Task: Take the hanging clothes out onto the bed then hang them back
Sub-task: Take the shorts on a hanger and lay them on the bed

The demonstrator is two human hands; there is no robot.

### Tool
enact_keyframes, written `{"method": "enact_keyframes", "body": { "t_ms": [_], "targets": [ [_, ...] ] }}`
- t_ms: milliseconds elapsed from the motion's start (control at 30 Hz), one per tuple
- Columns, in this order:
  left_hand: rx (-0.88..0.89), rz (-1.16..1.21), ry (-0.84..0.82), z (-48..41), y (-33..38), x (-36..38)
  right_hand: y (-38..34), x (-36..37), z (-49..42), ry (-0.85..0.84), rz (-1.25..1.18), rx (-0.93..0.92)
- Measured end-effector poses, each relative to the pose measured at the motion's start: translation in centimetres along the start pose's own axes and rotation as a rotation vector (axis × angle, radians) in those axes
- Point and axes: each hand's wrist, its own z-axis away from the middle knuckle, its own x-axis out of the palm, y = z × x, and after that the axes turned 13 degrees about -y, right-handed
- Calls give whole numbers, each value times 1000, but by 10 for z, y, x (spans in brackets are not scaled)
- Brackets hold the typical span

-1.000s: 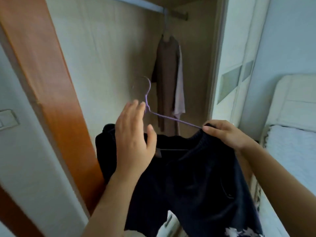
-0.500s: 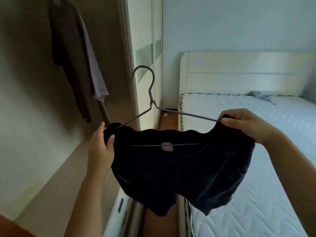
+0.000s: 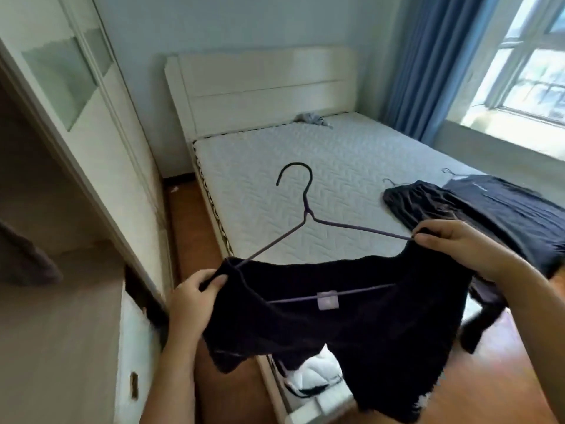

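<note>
Gripping the black garment (image 3: 351, 325) by its shoulders, left hand (image 3: 192, 298) and right hand (image 3: 458, 249) apart, we are reckoning unloading part-done: two garments (image 3: 489, 206) lying at the bed's (image 3: 275, 166) right edge.

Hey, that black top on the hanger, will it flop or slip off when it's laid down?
Probably floppy: the top sags below the hanger between the left hand and right hand. Likely light, since both hands only pinch its edges. It may slip off: the hanger's arms are mostly bare.
</note>
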Motion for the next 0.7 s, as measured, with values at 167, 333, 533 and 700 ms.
{"method": "enact_keyframes", "body": {
  "t_ms": [167,333,533,700],
  "targets": [
    [109,-36,-181,14,46,82,73,-37,83,294,19,122],
    [207,-154,-334,39,88,161,134,-57,179,480,-8,250],
    [205,-171,-525,108,134,288,204,-94,319,589,2,425],
    [210,-149,-734,170,166,383,249,-126,426,702,-20,542]
  ]
}}
